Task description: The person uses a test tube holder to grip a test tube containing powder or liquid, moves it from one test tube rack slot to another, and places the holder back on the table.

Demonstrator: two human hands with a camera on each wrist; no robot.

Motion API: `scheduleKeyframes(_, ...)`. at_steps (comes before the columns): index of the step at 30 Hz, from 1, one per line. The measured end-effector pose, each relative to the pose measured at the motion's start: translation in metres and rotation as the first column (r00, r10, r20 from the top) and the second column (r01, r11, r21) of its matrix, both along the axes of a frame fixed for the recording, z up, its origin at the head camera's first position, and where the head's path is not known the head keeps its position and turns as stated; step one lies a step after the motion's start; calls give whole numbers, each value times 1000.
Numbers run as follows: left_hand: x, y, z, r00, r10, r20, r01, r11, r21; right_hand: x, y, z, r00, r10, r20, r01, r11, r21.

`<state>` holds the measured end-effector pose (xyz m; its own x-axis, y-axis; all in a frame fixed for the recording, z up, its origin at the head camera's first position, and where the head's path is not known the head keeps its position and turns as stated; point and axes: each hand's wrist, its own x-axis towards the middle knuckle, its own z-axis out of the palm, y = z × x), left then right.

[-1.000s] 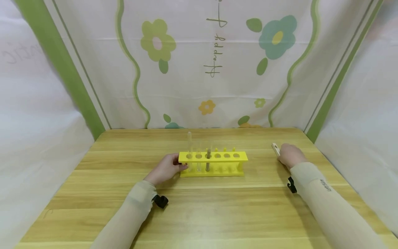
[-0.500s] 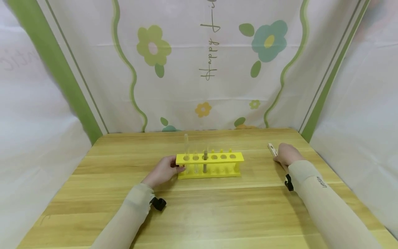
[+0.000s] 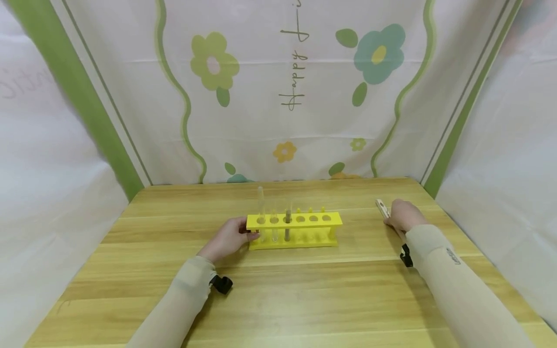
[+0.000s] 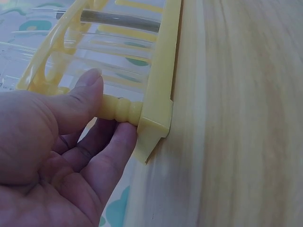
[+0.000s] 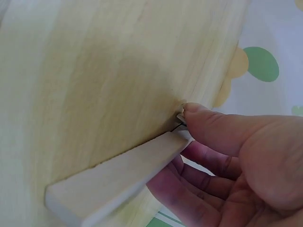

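A yellow test tube rack (image 3: 306,224) stands upright on the table. My left hand (image 3: 228,238) grips its left end post (image 4: 120,109) between thumb and fingers. Three test tubes stand in the left holes: a tall clear test tube (image 3: 260,200), a shorter clear test tube (image 3: 274,234), and a test tube with dark contents (image 3: 287,235). Off to the right, my right hand (image 3: 405,215) pinches a wooden test tube clamp (image 5: 113,177) low over the table, with thumb and fingers around its metal spring part. The clamp's pale end (image 3: 381,207) points away from me.
The wooden table (image 3: 287,295) reaches back to a white curtain (image 3: 256,111) with printed flowers. White cloth hangs along the left and right sides. Several pegs (image 3: 311,210) stick up behind the rack's right half.
The head view has shifted slightly, so everything sits a little further left in it. Both hands keep their holds on the rack and the test tube clamp.
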<state>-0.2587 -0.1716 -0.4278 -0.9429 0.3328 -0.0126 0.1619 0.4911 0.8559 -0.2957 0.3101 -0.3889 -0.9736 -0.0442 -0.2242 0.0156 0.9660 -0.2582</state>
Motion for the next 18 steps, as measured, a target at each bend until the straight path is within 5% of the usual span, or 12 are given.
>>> scheduleKeyframes(18, 3, -8, 5, 999, -35, 20, 34, 999, 20, 5, -10, 1, 999, -6, -40, 5, 1000, -15)
